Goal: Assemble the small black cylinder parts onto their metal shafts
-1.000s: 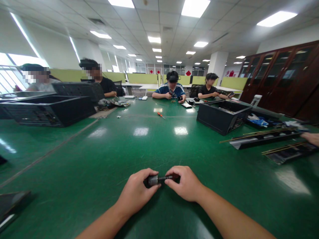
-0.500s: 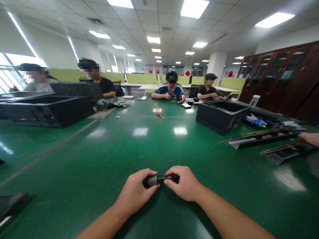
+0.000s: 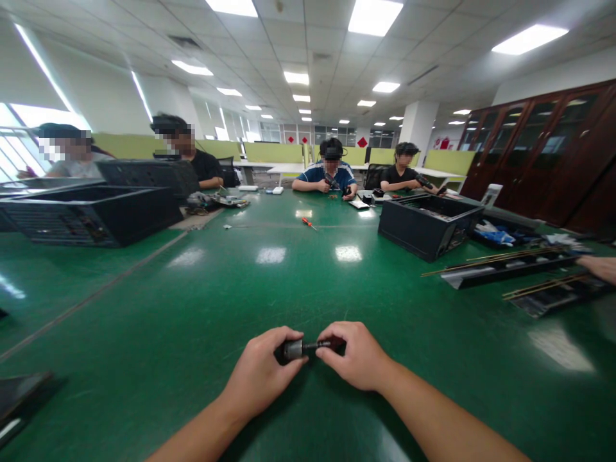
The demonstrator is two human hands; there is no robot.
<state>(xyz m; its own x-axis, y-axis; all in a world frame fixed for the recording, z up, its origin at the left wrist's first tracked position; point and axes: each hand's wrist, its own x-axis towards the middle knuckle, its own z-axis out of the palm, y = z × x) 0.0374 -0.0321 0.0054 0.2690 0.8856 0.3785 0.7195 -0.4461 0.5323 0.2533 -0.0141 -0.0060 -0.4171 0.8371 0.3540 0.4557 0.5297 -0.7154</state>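
Observation:
Low over the green tabletop, my left hand [image 3: 264,359] is wrapped round a short silver-and-black metal cylinder [image 3: 293,349], its thumb and fingers on either side. A thin dark shaft [image 3: 309,346] runs sideways from the cylinder towards my right hand [image 3: 356,356]. That hand pinches the shaft's right end between thumb and forefinger. A dark reddish part shows inside its grip, mostly hidden by the fingers. The two hands are close together but apart. What kind of part the cylinder is cannot be made out.
An orange-handled screwdriver [image 3: 308,223] lies mid-table. Open black computer cases stand left [image 3: 86,215] and right [image 3: 428,224]. Dark metal channels with thin brass-coloured rods [image 3: 510,264] lie at right, near another person's hand [image 3: 599,266]. Several people sit across the table.
Both hands stay in place with the same grips. The right fingers and the shaft's end shift very slightly.

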